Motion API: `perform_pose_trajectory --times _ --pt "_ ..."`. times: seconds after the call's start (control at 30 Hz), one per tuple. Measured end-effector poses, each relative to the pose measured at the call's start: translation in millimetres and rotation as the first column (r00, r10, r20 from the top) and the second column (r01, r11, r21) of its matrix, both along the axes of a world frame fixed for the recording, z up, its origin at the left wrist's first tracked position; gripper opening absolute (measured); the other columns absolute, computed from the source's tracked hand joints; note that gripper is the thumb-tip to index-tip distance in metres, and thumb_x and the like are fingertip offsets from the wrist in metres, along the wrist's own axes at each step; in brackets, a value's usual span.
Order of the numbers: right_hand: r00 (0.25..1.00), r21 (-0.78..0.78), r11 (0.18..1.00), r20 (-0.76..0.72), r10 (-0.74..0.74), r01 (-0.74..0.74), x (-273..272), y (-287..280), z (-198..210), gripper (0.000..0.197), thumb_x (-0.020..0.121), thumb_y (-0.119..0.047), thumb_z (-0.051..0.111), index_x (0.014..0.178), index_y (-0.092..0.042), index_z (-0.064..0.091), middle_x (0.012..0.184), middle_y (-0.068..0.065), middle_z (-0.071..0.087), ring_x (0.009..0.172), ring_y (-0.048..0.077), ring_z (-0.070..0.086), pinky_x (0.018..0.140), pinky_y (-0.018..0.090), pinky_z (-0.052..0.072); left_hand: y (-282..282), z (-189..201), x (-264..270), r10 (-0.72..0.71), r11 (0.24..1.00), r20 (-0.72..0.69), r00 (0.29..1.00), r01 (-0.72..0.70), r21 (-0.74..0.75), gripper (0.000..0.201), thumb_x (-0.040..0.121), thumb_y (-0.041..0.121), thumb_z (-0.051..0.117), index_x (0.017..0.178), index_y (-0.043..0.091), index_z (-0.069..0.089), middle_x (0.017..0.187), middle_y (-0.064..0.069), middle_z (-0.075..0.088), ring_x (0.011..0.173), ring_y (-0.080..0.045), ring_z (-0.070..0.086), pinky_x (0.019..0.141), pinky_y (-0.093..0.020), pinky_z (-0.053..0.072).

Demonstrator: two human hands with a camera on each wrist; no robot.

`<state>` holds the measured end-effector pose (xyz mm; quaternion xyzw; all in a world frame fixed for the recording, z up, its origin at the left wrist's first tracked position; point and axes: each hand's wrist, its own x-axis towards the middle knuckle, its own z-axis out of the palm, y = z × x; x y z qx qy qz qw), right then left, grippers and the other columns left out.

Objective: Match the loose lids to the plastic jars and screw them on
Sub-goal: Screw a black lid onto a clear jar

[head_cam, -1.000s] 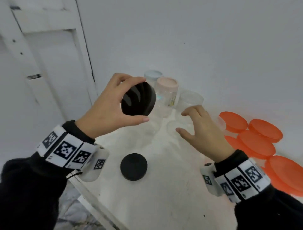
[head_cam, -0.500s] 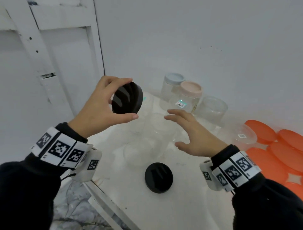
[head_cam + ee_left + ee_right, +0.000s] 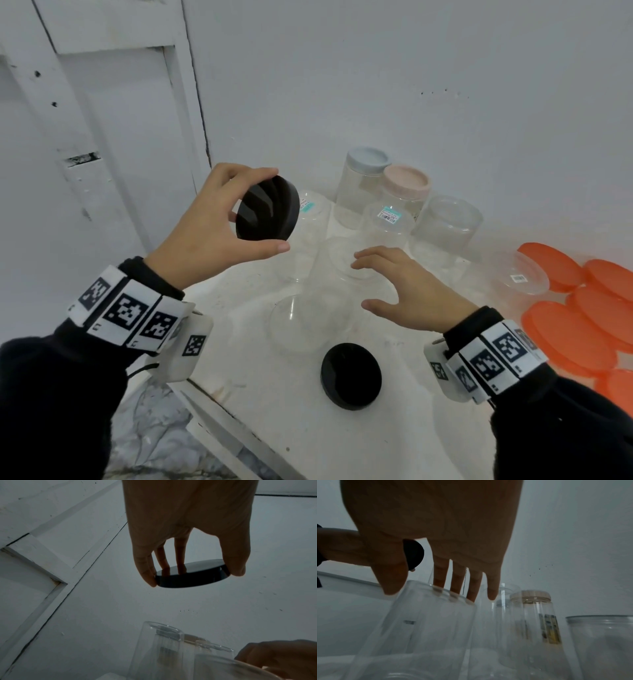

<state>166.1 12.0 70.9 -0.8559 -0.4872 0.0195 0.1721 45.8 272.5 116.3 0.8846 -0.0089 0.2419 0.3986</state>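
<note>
My left hand (image 3: 219,233) (image 3: 192,555) holds a black lid (image 3: 267,209) (image 3: 190,574) by its rim, raised above the table and tilted. My right hand (image 3: 404,284) (image 3: 440,555) hovers with spread fingers (image 3: 492,592) just over a clear upturned jar (image 3: 329,284) (image 3: 426,622) at the table's middle; contact is unclear. A second black lid (image 3: 351,375) lies flat near the front edge. Several clear jars stand behind, one with a blue lid (image 3: 368,159), one with a pink lid (image 3: 406,180) (image 3: 530,595).
Several orange lids (image 3: 575,308) lie stacked at the right of the white table (image 3: 274,411). A shallow clear tub (image 3: 520,277) sits beside them. A white wall stands close behind the jars, a white door frame (image 3: 102,137) to the left. The table's front left edge drops to a marbled floor.
The view swung so the jars sit further right and nearer. My right hand moved forward and left over the middle clear jar. My left hand keeps the black lid raised.
</note>
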Motion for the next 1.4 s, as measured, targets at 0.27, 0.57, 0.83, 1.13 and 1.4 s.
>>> perform_pose_trajectory --times 0.27,0.57,0.83,1.13,1.4 --pt "0.984 0.232 0.962 0.068 -0.163 0.143 25.7 7.0 31.0 0.027 0.087 -0.028 0.063 0.111 -0.014 0.062 0.116 -0.001 0.059 0.111 0.016 0.053 0.098 0.031 0.039 12.3 -5.8 -2.1 -0.037 0.999 -0.003 0.999 0.037 -0.023 0.084 0.052 0.059 0.068 0.130 0.041 0.043 0.124 0.012 0.037 0.114 0.005 0.042 0.082 -0.008 0.041" --pt "0.933 -0.113 0.927 -0.007 -0.360 0.357 65.9 33.6 34.5 0.069 0.083 -0.044 0.064 0.143 -0.031 0.032 0.153 0.004 0.019 0.140 0.026 0.019 0.112 0.044 0.024 31.8 -10.4 -5.7 -0.069 0.998 -0.018 0.997 0.069 -0.006 0.083 0.054 0.058 0.068 0.130 0.040 0.042 0.124 0.013 0.037 0.113 0.007 0.040 0.081 0.000 0.038" --pt "0.908 -0.131 0.901 -0.012 -0.419 0.414 63.8 35.8 31.8 0.068 0.082 -0.036 0.069 0.140 -0.040 0.034 0.144 0.007 0.029 0.130 0.031 0.026 0.108 0.046 0.026 46.2 -12.8 -2.2 -0.107 0.994 -0.033 0.994 0.107 -0.002 0.083 0.053 0.059 0.068 0.130 0.042 0.042 0.123 0.016 0.037 0.114 0.006 0.040 0.084 -0.009 0.040" --pt "0.870 0.029 0.870 0.000 -0.493 0.493 30.3 -7.1 48.2 0.064 0.073 -0.035 0.076 0.130 -0.040 0.046 0.134 0.004 0.030 0.121 0.027 0.032 0.095 0.030 0.028 38.7 -17.1 17.8 -0.226 0.973 -0.014 0.974 0.225 -0.051 0.081 0.056 0.048 0.075 0.131 0.041 0.044 0.124 0.017 0.038 0.115 0.006 0.041 0.085 -0.003 0.039" --pt "0.769 0.171 0.763 0.042 -0.638 0.624 -11.2 -60.9 35.3 0.075 0.054 -0.026 0.089 0.115 -0.023 0.045 0.121 0.003 0.030 0.097 0.024 0.045 0.093 0.041 0.041 12.8 -21.0 41.8 -0.343 0.939 -0.035 0.939 0.342 -0.032 0.082 0.058 0.047 0.076 0.132 0.040 0.043 0.124 0.017 0.037 0.114 0.007 0.041 0.086 -0.006 0.041"
